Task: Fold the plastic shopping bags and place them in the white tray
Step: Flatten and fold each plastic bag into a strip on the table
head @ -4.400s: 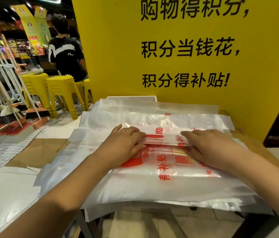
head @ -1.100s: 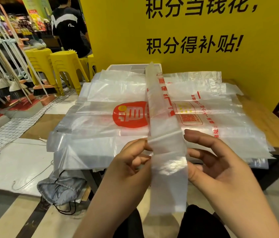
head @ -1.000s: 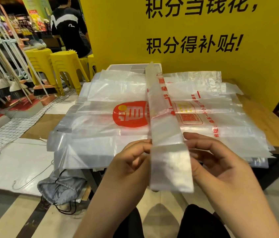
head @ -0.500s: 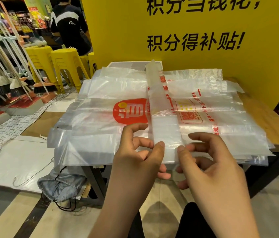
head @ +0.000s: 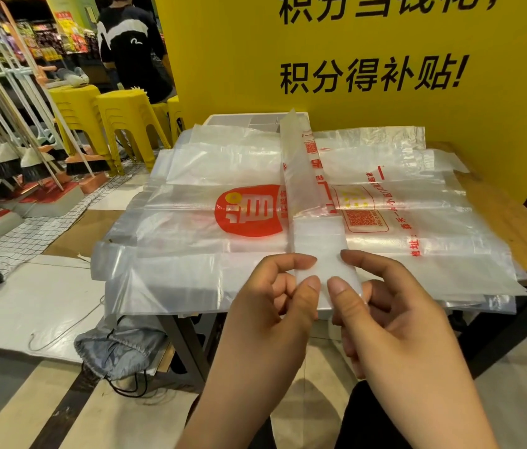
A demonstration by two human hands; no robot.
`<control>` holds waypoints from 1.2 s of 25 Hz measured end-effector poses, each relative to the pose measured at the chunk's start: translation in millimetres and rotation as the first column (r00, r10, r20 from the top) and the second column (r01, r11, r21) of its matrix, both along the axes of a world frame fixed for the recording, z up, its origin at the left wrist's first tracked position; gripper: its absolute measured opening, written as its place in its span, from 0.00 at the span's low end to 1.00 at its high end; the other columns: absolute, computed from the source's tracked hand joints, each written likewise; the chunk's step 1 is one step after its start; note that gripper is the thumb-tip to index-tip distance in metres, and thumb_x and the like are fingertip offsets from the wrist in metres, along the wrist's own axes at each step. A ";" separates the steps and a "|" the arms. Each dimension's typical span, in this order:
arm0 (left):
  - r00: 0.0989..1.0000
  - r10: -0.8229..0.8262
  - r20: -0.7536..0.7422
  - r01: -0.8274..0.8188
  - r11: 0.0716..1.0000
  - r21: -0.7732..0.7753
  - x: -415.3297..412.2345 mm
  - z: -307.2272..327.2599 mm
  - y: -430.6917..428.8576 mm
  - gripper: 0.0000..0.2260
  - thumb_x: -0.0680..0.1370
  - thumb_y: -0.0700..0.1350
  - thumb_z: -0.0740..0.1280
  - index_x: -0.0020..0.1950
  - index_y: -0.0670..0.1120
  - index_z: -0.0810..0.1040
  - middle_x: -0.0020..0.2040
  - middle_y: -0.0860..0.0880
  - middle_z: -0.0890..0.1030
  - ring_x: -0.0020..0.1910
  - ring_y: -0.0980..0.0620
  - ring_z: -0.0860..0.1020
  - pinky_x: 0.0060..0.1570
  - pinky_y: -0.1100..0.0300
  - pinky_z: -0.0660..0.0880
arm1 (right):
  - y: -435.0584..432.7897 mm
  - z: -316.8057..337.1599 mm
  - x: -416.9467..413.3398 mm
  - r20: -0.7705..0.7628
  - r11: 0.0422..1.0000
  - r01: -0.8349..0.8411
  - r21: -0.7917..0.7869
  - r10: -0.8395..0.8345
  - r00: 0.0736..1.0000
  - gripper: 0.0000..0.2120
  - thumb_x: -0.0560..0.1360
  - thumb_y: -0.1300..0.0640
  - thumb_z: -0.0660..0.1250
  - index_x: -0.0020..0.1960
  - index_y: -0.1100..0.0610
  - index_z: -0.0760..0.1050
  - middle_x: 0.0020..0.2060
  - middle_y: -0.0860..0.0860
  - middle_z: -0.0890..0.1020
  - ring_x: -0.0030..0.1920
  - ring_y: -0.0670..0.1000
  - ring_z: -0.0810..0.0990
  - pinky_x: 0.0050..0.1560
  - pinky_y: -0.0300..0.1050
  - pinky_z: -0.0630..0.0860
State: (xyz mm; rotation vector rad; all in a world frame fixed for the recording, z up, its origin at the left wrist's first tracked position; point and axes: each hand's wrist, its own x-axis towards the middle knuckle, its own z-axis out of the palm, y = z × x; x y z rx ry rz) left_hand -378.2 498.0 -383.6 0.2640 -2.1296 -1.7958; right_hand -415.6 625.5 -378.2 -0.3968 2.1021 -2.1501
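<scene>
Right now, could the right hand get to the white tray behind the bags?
Probably yes: the right hand only has the flat bag stack to pass over before the white tray. It pinches the folded bag strip with the left hand, so that would come along.

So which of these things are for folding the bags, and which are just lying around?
For the job: narrow folded strip of clear plastic bag, pinched by the left hand and right hand; stack of flat clear plastic shopping bags; white rectangular tray behind it.
Just lying about: stacked yellow plastic stools; long-handled brooms; grey cloth drawstring sack on the floor.
</scene>
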 end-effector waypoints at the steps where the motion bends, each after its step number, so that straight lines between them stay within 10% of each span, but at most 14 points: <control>1: 1.000 -0.009 0.004 0.009 1.000 0.027 0.4 2.2 0.9 0.08 0.81 0.47 0.66 0.57 0.59 0.78 0.34 0.47 0.75 0.25 0.55 0.71 0.28 0.62 0.69 | -0.1 0.6 0.5 0.022 0.999 0.000 -0.037 0.001 1.000 0.13 0.72 0.50 0.71 0.55 0.39 0.78 0.31 0.55 0.77 0.27 0.51 0.74 0.26 0.44 0.70; 6: 0.992 -0.122 -0.021 0.114 0.965 -0.235 15.8 11.0 -17.0 0.18 0.76 0.64 0.67 0.65 0.65 0.74 0.45 0.57 0.78 0.38 0.60 0.78 0.39 0.65 0.73 | 4.3 10.0 2.6 0.128 0.985 -0.016 -0.169 0.038 0.991 0.15 0.73 0.59 0.72 0.58 0.49 0.79 0.28 0.56 0.76 0.21 0.51 0.72 0.20 0.40 0.68; 9: 0.990 -0.136 -0.037 0.082 0.766 -0.638 17.6 15.2 -44.0 0.28 0.73 0.63 0.71 0.72 0.66 0.68 0.67 0.65 0.69 0.64 0.63 0.72 0.51 0.72 0.71 | 10.0 17.6 5.9 0.169 0.971 0.010 -0.237 0.031 0.985 0.15 0.70 0.59 0.72 0.56 0.52 0.80 0.27 0.57 0.76 0.19 0.51 0.70 0.18 0.38 0.67; 12: 0.971 -0.138 -0.197 -0.088 0.560 -0.824 -6.8 8.1 -49.8 0.20 0.76 0.51 0.70 0.69 0.55 0.76 0.68 0.60 0.72 0.69 0.58 0.70 0.65 0.58 0.71 | 10.7 21.2 15.9 0.204 0.959 -0.007 -0.283 0.068 0.977 0.17 0.64 0.56 0.74 0.53 0.54 0.82 0.25 0.60 0.76 0.17 0.52 0.69 0.17 0.36 0.66; 17: 0.928 -0.163 -0.335 -0.202 0.535 -0.820 -26.5 -10.2 -52.8 0.14 0.73 0.38 0.73 0.58 0.47 0.83 0.58 0.52 0.81 0.59 0.51 0.78 0.57 0.53 0.73 | 27.8 20.5 15.1 0.023 0.963 -0.268 0.011 0.268 0.963 0.39 0.47 0.37 0.84 0.57 0.33 0.78 0.40 0.51 0.83 0.32 0.53 0.82 0.32 0.41 0.76; 20: 0.915 -0.208 -0.347 -0.185 0.547 -0.816 -28.8 -9.5 -56.7 0.13 0.75 0.39 0.72 0.58 0.47 0.82 0.58 0.53 0.81 0.59 0.53 0.77 0.58 0.55 0.74 | 47.5 22.0 -21.4 -0.492 0.764 0.156 0.626 0.232 0.839 0.34 0.62 0.42 0.76 0.65 0.29 0.69 0.53 0.36 0.76 0.44 0.44 0.79 0.41 0.37 0.76; 24: 0.934 -0.253 -0.253 -0.046 0.616 -0.786 -34.2 -5.7 -55.1 0.16 0.73 0.38 0.74 0.59 0.50 0.80 0.59 0.58 0.80 0.61 0.59 0.76 0.60 0.58 0.72 | 30.3 14.9 -61.2 -0.654 0.756 0.166 0.633 0.407 0.638 0.17 0.73 0.53 0.69 0.61 0.42 0.79 0.56 0.37 0.76 0.56 0.40 0.77 0.50 0.42 0.78; 30: 0.952 -0.243 -0.188 0.036 0.696 -0.717 -35.2 -1.6 -60.7 0.15 0.76 0.40 0.72 0.61 0.52 0.78 0.62 0.61 0.77 0.63 0.62 0.73 0.61 0.69 0.69 | 23.5 5.8 -73.1 -0.662 0.820 0.099 0.564 0.377 0.648 0.17 0.73 0.61 0.72 0.57 0.43 0.82 0.51 0.37 0.79 0.54 0.40 0.78 0.50 0.34 0.73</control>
